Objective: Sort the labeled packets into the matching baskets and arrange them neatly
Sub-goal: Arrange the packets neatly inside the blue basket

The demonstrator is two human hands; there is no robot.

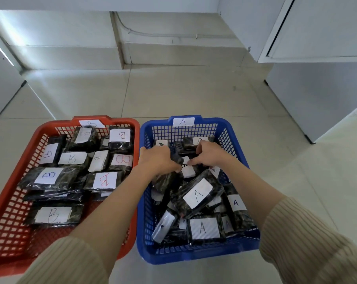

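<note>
Now pkt (169,179) in left hand (159,160)

Plain storage room: tiled floor (173,95), white cabinets (316,95), wall conduit (163,34).

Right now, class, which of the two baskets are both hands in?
The blue basket, tagged A, on the right: left hand and right hand are both inside it. The red basket, tagged B, has neither.
</note>
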